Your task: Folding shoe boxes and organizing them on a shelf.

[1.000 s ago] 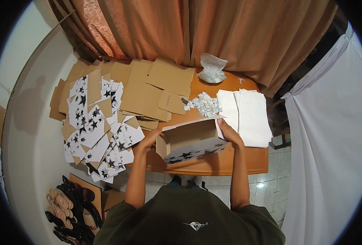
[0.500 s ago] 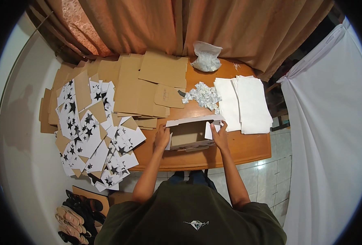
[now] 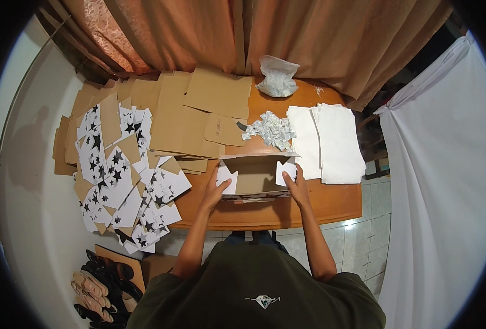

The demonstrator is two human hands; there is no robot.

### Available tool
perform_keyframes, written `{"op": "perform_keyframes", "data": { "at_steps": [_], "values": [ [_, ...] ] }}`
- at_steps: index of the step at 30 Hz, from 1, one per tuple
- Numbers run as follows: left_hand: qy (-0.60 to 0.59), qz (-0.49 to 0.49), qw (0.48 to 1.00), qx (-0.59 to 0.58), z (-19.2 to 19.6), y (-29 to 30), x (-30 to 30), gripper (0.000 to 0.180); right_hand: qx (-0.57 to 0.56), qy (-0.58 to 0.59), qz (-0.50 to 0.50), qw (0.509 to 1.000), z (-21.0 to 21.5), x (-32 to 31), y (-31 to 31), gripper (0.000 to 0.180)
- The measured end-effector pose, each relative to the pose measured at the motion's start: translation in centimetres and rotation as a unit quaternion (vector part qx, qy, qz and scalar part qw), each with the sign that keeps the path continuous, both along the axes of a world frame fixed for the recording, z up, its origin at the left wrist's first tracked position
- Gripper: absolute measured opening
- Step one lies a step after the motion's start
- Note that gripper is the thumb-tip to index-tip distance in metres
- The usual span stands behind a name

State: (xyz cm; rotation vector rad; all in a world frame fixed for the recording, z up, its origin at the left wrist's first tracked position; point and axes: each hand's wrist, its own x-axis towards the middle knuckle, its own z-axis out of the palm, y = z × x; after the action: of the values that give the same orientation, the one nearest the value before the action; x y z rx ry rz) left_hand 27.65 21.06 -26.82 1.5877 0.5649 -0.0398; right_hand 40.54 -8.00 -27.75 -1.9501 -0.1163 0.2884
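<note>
An open cardboard box (image 3: 256, 178) stands at the near side of the wooden table, brown inside, with white and dark-patterned outer faces. My left hand (image 3: 215, 191) grips its left end, the thumb resting on a white side flap (image 3: 227, 178) folded inward. At the right end my right hand (image 3: 297, 186) holds the box in the same way, thumb against the other white flap (image 3: 284, 174). The long far flap stands up along the back edge. The fingers of both hands are partly hidden behind the box ends.
Flat brown cardboard pieces (image 3: 177, 120) and star-printed white ones (image 3: 114, 178) pile up on the left. Small silvery packets (image 3: 273, 130) lie beyond the box, near a clear plastic bag (image 3: 277, 79). White sheets (image 3: 339, 142) are stacked on the right. Shoes (image 3: 97, 290) sit on the floor, lower left.
My left hand has shifted so its thumb lies over the left flap, which is now folded inward. The box opening has turned more squarely toward me.
</note>
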Motion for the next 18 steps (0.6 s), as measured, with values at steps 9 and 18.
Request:
{"op": "perform_keyframes", "data": {
  "at_steps": [9,18],
  "values": [
    [-0.066,0.003,0.984,0.166,-6.7,-2.0,0.6,0.095,-0.023,-0.090,-0.008,0.996,0.0,-0.4,-2.1,0.073],
    [-0.148,0.164,0.971,0.087,-4.3,-3.4,1.2,0.069,-0.074,-0.260,0.113,0.956,0.9,-1.2,-3.1,0.062]
  ]
}}
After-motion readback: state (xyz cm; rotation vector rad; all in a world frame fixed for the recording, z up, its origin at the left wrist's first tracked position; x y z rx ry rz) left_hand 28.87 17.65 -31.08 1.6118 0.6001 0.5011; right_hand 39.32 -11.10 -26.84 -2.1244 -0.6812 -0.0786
